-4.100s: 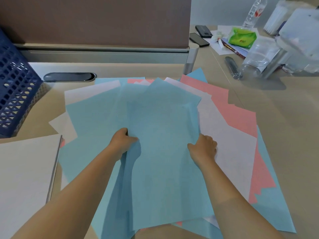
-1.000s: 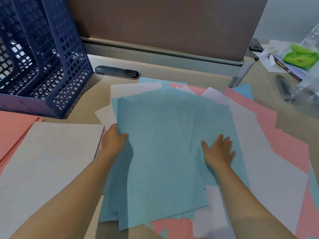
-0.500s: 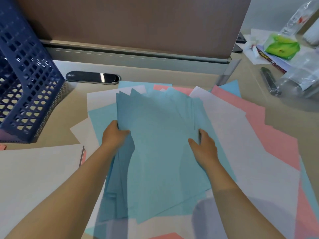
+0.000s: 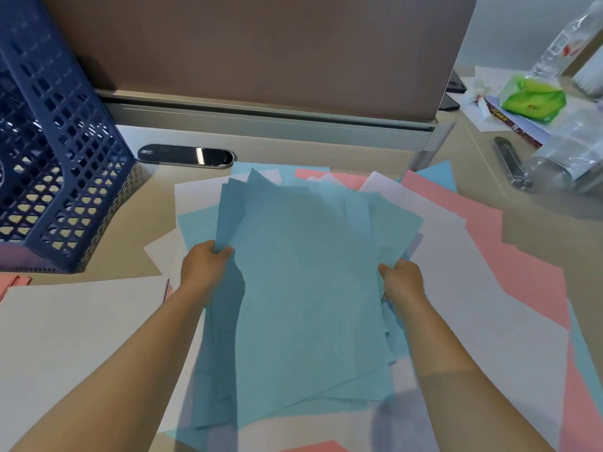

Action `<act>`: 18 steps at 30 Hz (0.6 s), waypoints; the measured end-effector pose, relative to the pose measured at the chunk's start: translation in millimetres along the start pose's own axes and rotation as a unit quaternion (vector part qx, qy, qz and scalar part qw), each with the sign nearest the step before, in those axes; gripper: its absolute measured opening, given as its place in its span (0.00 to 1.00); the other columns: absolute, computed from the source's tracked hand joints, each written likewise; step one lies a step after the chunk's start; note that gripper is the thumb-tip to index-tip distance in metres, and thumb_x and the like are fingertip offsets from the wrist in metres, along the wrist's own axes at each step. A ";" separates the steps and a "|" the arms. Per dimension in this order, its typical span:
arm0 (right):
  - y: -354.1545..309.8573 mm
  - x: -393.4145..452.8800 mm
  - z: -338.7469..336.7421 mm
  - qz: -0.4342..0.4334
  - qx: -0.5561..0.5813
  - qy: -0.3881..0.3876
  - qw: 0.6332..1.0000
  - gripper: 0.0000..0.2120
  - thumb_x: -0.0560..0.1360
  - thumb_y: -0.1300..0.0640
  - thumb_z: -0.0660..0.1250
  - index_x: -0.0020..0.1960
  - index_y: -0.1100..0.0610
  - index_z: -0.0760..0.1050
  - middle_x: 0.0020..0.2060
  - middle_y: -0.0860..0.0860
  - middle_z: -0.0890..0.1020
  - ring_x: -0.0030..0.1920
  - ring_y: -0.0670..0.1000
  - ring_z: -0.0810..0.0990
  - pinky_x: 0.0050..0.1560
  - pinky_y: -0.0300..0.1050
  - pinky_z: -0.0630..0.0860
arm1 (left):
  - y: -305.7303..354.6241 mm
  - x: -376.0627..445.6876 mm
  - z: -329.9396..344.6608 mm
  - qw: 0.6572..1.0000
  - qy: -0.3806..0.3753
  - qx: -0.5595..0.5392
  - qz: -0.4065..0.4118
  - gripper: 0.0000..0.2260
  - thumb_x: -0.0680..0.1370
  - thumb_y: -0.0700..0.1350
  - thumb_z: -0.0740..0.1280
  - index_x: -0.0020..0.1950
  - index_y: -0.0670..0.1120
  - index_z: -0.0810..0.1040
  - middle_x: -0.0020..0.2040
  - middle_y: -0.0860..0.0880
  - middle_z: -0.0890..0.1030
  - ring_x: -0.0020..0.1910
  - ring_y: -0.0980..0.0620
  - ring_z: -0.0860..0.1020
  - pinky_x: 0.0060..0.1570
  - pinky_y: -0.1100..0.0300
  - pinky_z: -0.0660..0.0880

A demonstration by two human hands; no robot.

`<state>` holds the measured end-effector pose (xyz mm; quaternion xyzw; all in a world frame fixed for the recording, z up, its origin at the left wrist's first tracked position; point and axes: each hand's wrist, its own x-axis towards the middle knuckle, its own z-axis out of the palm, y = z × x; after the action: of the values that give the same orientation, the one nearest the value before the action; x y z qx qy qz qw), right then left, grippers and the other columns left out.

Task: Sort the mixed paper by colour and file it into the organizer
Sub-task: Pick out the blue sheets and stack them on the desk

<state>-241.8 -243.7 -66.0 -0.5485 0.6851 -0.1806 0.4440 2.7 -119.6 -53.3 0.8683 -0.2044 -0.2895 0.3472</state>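
across the tan counter [image 4: 538, 262], spread wide: a loose fan of mixed paper [image 4: 483, 288], white and pink sheets overlapping, blue corners poking out at the far and right edges. behind it, running the full width, a brown partition panel [image 4: 261, 50] on a grey rail. at far left, standing on the counter, a dark blue lattice organizer [image 4: 65, 177], well apart from the fan; contents not clear through the mesh. near left, a squared white stack [image 4: 75, 337], with a pink stack [image 4: 13, 282] peeking out just past its far left corner.

over the middle of the fan, lifted at a slight tilt: a sheaf of blue sheets [image 4: 310, 288], edges uneven, corners splayed at the top, shadow falling on the papers beneath. left hand [image 4: 204, 265] closed on the sheaf's left edge, thumb on top, fingers curled under. right hand [image 4: 403, 280] closed on the right edge, fingers folded round it, pinching the sheets. both bare forearms reaching in from the bottom.

at far right, clutter: a clear plastic bottle [image 4: 561, 37] upright, a green tissue pack [image 4: 532, 99] on loose papers, a dark cylindrical object [image 4: 510, 161] lying flat. just beyond the fan's far edge, set into the counter, a black oval cable cover [image 4: 186, 155].
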 end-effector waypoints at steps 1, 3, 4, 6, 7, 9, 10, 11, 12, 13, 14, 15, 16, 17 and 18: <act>-2.2 0.5 -4.5 -0.014 -0.022 0.010 1.000 0.08 0.76 0.64 0.62 0.51 0.67 0.76 0.52 0.63 0.80 0.54 0.62 0.78 0.55 0.51 0.73 | -0.5 1.8 -4.0 1.000 0.009 -0.014 0.003 0.06 0.79 0.43 0.61 0.49 0.41 0.76 0.46 0.42 0.76 0.45 0.43 0.73 0.45 0.55 0.68; -6.6 1.4 -14.6 -0.029 -0.074 -0.012 0.997 0.11 0.76 0.65 0.61 0.56 0.70 0.74 0.57 0.64 0.78 0.58 0.62 0.76 0.55 0.49 0.72 | -1.5 6.1 -10.6 0.999 0.018 -0.046 0.007 0.08 0.79 0.41 0.61 0.53 0.40 0.76 0.46 0.42 0.75 0.46 0.44 0.72 0.46 0.54 0.67; -7.7 2.9 -17.8 -0.029 -0.083 -0.038 0.995 0.11 0.76 0.65 0.62 0.56 0.71 0.74 0.57 0.64 0.78 0.57 0.61 0.77 0.54 0.48 0.72 | -1.8 8.4 -12.6 0.998 0.018 -0.055 0.007 0.08 0.79 0.41 0.61 0.54 0.40 0.76 0.46 0.42 0.75 0.46 0.44 0.72 0.46 0.54 0.66; -9.7 3.8 -20.2 -0.016 -0.069 -0.096 0.993 0.09 0.76 0.66 0.63 0.54 0.69 0.75 0.56 0.63 0.78 0.52 0.58 0.78 0.48 0.47 0.74 | -1.4 12.0 -12.3 0.999 0.008 -0.054 0.007 0.05 0.79 0.41 0.61 0.50 0.41 0.75 0.46 0.41 0.75 0.44 0.45 0.72 0.45 0.55 0.66; -9.6 4.5 -18.9 -0.006 -0.064 -0.120 0.991 0.08 0.75 0.67 0.64 0.52 0.70 0.75 0.55 0.63 0.79 0.52 0.58 0.78 0.47 0.47 0.75 | -0.7 13.0 -9.6 0.999 -0.001 -0.050 0.006 0.04 0.79 0.41 0.61 0.48 0.41 0.74 0.45 0.41 0.74 0.44 0.45 0.71 0.45 0.55 0.65; -6.4 9.1 -11.9 0.003 -0.048 -0.137 0.989 0.12 0.74 0.67 0.64 0.55 0.74 0.72 0.54 0.65 0.79 0.53 0.60 0.79 0.48 0.48 0.77 | 0.1 16.0 -1.9 0.999 -0.013 -0.043 0.005 0.04 0.78 0.41 0.62 0.49 0.41 0.73 0.45 0.41 0.75 0.43 0.45 0.72 0.44 0.56 0.66; -6.7 10.7 -8.0 -0.003 -0.035 -0.126 0.991 0.10 0.75 0.66 0.62 0.53 0.73 0.72 0.50 0.64 0.79 0.50 0.59 0.79 0.44 0.46 0.76 | 0.4 17.4 2.1 0.999 -0.013 -0.041 0.005 0.05 0.78 0.42 0.63 0.50 0.41 0.73 0.46 0.42 0.75 0.44 0.44 0.73 0.43 0.56 0.67; -9.1 11.3 -5.5 -0.016 -0.029 -0.097 0.995 0.08 0.77 0.64 0.60 0.47 0.70 0.72 0.44 0.61 0.79 0.47 0.57 0.77 0.39 0.44 0.72 | 1.7 18.2 5.6 0.999 -0.009 -0.033 0.004 0.06 0.78 0.43 0.63 0.51 0.41 0.73 0.46 0.42 0.75 0.45 0.44 0.74 0.42 0.56 0.68; -10.9 12.9 -4.8 -0.033 -0.033 -0.047 0.998 0.09 0.78 0.61 0.57 0.42 0.64 0.70 0.39 0.57 0.75 0.44 0.54 0.73 0.36 0.43 0.68 | 3.0 18.9 8.2 1.000 0.003 -0.012 0.002 0.07 0.78 0.44 0.63 0.51 0.41 0.72 0.47 0.43 0.75 0.46 0.43 0.74 0.41 0.56 0.68; -10.5 15.6 -5.1 -0.056 -0.052 0.003 0.997 0.09 0.79 0.58 0.55 0.41 0.60 0.69 0.38 0.55 0.73 0.45 0.54 0.71 0.37 0.43 0.67 | 4.0 19.2 9.9 0.999 0.022 0.027 0.002 0.08 0.78 0.45 0.63 0.51 0.41 0.72 0.48 0.42 0.75 0.50 0.41 0.75 0.42 0.55 0.69; -9.8 17.3 -6.6 -0.067 -0.089 0.040 0.993 0.10 0.79 0.55 0.55 0.46 0.59 0.71 0.43 0.57 0.74 0.49 0.55 0.72 0.44 0.46 0.69 | 4.7 19.6 10.7 0.996 0.045 0.076 0.003 0.10 0.78 0.47 0.63 0.54 0.42 0.73 0.52 0.40 0.76 0.56 0.38 0.73 0.47 0.52 0.69; -8.8 18.6 -8.1 -0.061 -0.140 0.066 0.986 0.14 0.79 0.52 0.56 0.56 0.61 0.73 0.52 0.60 0.75 0.56 0.59 0.73 0.54 0.50 0.71 | 4.8 19.1 10.6 0.991 0.065 0.117 -0.003 0.14 0.78 0.48 0.64 0.59 0.42 0.73 0.58 0.39 0.75 0.62 0.37 0.70 0.54 0.50 0.69; -7.7 18.4 -9.6 -0.038 -0.184 0.075 0.979 0.20 0.79 0.49 0.56 0.64 0.62 0.70 0.60 0.60 0.73 0.62 0.61 0.70 0.61 0.53 0.69 | 5.2 17.7 10.7 0.987 0.075 0.143 -0.017 0.18 0.77 0.49 0.64 0.63 0.41 0.72 0.64 0.39 0.72 0.65 0.37 0.67 0.60 0.48 0.67; -5.9 18.2 -10.4 -0.024 -0.208 0.078 0.975 0.24 0.79 0.48 0.55 0.69 0.62 0.66 0.65 0.60 0.70 0.66 0.62 0.68 0.65 0.55 0.67 | 5.1 15.7 11.4 0.984 0.078 0.155 -0.032 0.20 0.77 0.50 0.65 0.65 0.41 0.70 0.66 0.39 0.69 0.67 0.37 0.65 0.62 0.47 0.66; -4.8 18.1 -11.7 -0.013 -0.213 0.072 0.974 0.25 0.79 0.47 0.55 0.70 0.61 0.64 0.66 0.60 0.69 0.67 0.62 0.66 0.66 0.55 0.65 | 5.3 14.0 12.8 0.983 0.077 0.160 -0.044 0.21 0.76 0.50 0.65 0.65 0.41 0.69 0.67 0.39 0.68 0.67 0.37 0.63 0.63 0.46 0.65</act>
<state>-248.4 -264.6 -63.5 -0.6250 0.7308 -0.0750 0.2639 4.1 -137.1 -62.1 0.9404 -0.1825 -0.2007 0.2052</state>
